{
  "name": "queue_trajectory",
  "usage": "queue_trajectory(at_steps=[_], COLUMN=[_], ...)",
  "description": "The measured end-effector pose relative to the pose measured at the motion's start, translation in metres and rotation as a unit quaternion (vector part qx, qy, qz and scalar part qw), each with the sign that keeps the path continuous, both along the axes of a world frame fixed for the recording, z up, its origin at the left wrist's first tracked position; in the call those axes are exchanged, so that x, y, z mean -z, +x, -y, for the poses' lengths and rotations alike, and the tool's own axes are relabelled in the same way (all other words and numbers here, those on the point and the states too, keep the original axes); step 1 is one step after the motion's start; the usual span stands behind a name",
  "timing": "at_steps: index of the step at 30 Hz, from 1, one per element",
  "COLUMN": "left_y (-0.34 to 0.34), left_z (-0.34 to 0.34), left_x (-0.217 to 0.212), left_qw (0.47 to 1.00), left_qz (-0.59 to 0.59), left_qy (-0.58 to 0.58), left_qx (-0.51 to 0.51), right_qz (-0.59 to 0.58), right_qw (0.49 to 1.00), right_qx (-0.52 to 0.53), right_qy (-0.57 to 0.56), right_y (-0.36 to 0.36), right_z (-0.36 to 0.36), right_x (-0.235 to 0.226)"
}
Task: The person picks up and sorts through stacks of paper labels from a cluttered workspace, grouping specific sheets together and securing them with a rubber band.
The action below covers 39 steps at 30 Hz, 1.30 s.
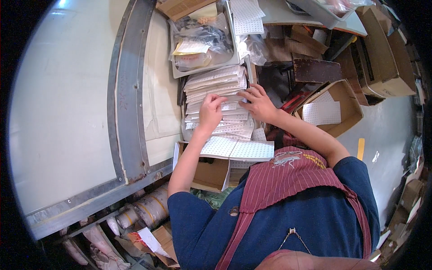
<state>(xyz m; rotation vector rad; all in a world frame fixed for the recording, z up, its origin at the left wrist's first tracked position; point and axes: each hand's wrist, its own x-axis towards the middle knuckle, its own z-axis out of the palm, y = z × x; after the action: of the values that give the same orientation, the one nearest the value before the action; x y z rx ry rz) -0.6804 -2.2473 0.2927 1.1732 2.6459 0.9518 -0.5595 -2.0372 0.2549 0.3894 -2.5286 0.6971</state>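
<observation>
- Dark blue shirt, nearest the camera, with a necklace over it and a striped maroon apron beyond.
- Left hand: over the middle of the stack, its thumb and fingertips drawn close together; whether they pinch a sheet, I cannot tell.
- Right hand: at the stack's right edge, fingers bent and spread apart, the tips pointing left toward the other hand.
- Stack: white paper bundles, overlapping in uneven layers, lying in front of the person, under and between both hands.
- Dotted sheets: a flat pile on the near side of the stack, resting over an open box.
- Tray: beyond the stack, filled with plastic bags; more printed sheets lie to its right.
- Carton: open, to the right, with a dotted sheet inside.
- White panel: wide, on the left, edged by a metal strip.
- Rolls: wrapped, below the panel.
</observation>
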Motion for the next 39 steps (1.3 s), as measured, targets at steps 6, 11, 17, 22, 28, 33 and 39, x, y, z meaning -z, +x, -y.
queue_trajectory(at_steps=[6,11,17,22,28,33,39], left_y=[0.006,0.007,0.008,0.01,0.009,0.01,0.01], left_z=[0.0,0.0,-0.001,-0.004,-0.003,-0.004,-0.002], left_x=[0.001,0.004,0.0,-0.002,-0.002,-0.003,0.001], left_qw=[0.997,0.998,0.997,0.996,0.992,0.992,0.991], left_qz=[-0.045,-0.035,-0.044,-0.058,-0.085,-0.086,-0.09], left_qy=[-0.001,0.008,0.002,-0.001,-0.003,-0.006,-0.004], left_qx=[0.058,0.05,0.06,0.071,0.091,0.096,0.099], right_qz=[0.024,0.016,0.012,0.007,0.018,0.013,0.004], right_qw=[0.999,0.995,0.999,0.999,0.998,0.997,1.0], right_qx=[0.019,0.057,0.015,0.011,0.004,0.026,0.007], right_qy=[-0.036,-0.081,-0.046,-0.04,-0.056,-0.075,0.0], right_y=[0.004,-0.005,-0.007,-0.004,0.001,0.0,-0.012], right_z=[-0.004,-0.006,-0.004,-0.004,-0.011,-0.014,-0.008], right_x=[0.0,0.005,0.004,0.005,0.009,0.012,0.006])
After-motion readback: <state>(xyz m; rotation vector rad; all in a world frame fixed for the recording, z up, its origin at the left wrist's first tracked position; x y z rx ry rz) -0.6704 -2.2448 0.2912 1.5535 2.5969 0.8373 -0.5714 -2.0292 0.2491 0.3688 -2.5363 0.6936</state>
